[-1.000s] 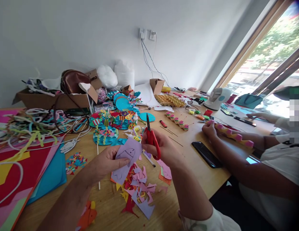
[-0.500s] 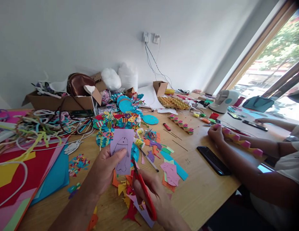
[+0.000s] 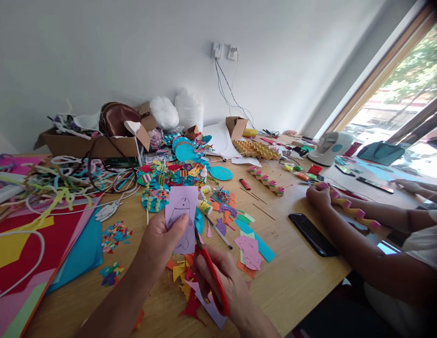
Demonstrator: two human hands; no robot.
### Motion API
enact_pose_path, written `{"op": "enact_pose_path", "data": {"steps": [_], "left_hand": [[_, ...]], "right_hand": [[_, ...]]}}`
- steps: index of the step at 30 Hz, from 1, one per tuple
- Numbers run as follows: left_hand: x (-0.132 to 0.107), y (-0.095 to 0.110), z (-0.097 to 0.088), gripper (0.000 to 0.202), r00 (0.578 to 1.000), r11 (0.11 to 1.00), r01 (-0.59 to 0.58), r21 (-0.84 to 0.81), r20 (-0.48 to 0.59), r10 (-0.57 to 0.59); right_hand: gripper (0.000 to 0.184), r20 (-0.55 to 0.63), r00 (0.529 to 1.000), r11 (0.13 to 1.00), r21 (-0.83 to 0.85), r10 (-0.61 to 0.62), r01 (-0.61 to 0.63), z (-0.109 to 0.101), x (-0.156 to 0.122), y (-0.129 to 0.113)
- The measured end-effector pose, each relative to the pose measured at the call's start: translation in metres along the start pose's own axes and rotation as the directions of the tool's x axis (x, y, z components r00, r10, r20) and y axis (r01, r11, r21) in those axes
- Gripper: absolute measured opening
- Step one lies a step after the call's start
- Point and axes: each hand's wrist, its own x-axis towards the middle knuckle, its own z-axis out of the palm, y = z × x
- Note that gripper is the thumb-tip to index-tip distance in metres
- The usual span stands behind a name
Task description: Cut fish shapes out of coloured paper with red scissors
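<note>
My left hand [image 3: 161,241] pinches a purple piece of paper [image 3: 181,199] with a fish drawn on it in dark line, thumb over the drawing. In my right hand [image 3: 221,272] is a pair of scissors [image 3: 215,281] with red handles. The blades point up and touch or nearly touch the right edge of the purple paper; how far apart they are I cannot tell. Below my hands lie paper scraps [image 3: 192,300] in yellow, red and purple. Right of the scissors is a pink paper [image 3: 249,251] with a fish drawing, on other coloured pieces. A pen [image 3: 221,236] lies between them.
Coloured paper sheets [image 3: 77,256] and a tangle of cords [image 3: 63,178] spread over the left. Decorated paper fish [image 3: 176,176] sit behind my hands. At right, another person's hand [image 3: 318,197] holds a pink and yellow folded strip [image 3: 348,206], near a black phone [image 3: 312,234].
The purple paper has shifted slightly right, and the scissors' blades now meet its right edge more closely. The other person's far hand has moved right. The view has shifted slightly.
</note>
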Motion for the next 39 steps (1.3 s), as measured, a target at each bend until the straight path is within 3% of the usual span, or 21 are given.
{"op": "enact_pose_path", "data": {"steps": [14,29,39], "left_hand": [[0.002,-0.003,0.003,0.019,1.0,1.0,0.017,0.007,-0.014,-0.017],[0.001,-0.004,0.005,0.021,0.999,0.999,0.05,0.022,-0.005,-0.05],[0.001,-0.011,0.0,0.018,0.998,0.998,0.05,0.032,0.022,-0.051]], "right_hand": [[0.05,-0.01,0.999,0.995,0.089,0.044,-0.043,0.002,0.001,-0.001],[0.053,-0.058,0.998,0.996,-0.084,-0.024,0.019,-0.003,-0.003,0.013],[0.052,-0.077,0.997,0.999,-0.035,-0.008,0.006,0.0,0.0,0.007]]}}
